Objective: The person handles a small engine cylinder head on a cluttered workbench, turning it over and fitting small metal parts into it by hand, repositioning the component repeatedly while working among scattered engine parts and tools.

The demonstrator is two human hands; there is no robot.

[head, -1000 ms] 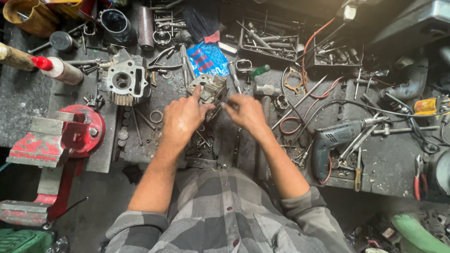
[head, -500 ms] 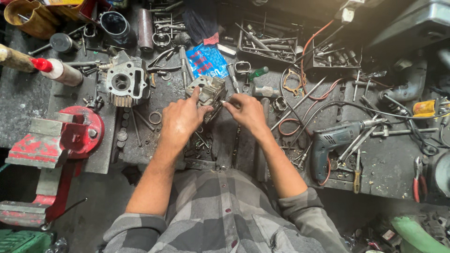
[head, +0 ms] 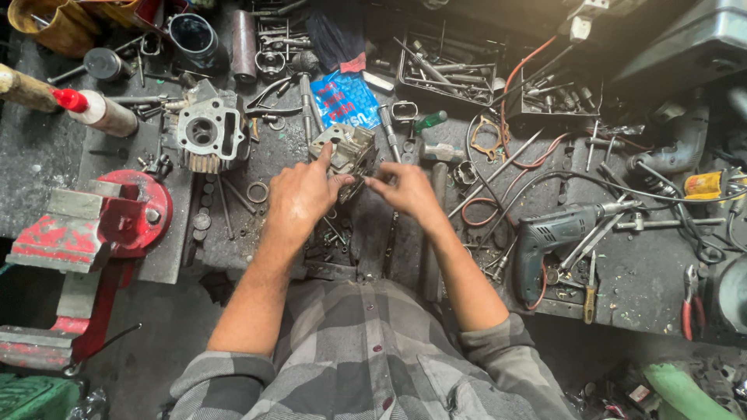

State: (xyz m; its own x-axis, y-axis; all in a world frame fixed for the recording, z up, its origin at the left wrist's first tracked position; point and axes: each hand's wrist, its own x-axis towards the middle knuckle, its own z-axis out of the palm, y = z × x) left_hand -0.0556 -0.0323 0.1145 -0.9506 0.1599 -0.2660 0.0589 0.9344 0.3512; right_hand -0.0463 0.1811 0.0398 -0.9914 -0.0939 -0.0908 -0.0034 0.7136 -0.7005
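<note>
A: What are the two hands doing?

B: Both meet over a small grey metal engine part (head: 348,149) near the middle of the workbench (head: 646,272). The left hand (head: 302,194) lies over its near left side, index finger stretched up along the part's edge and the other fingers loosely curled beneath it. The right hand (head: 405,189) comes in from the right with thumb and forefinger pinched together, their tips touching the part's lower edge.

A: Is either hand spread wide?

B: No — the left is half open and cupping, the right is drawn to a narrow pinch. Whether something tiny sits inside that pinch I cannot tell; it is too small and dark.

A: What lies around them?

B: Just behind the part is a blue packet (head: 345,99). Toward the left edge of the bench stands a cylinder head (head: 204,132) with a round bore, and at the near left corner a red vise (head: 101,222). To the right, near the front edge, lies a grey electric drill (head: 554,233) among cables and screwdrivers. A tray of loose tools (head: 443,70) sits at the back.

A: Anything hidden?

B: The underside of the part is covered by the left palm, and small bits on the bench between the wrists blur into the grime — I cannot sort them. The vise's lower half runs out of the picture.
</note>
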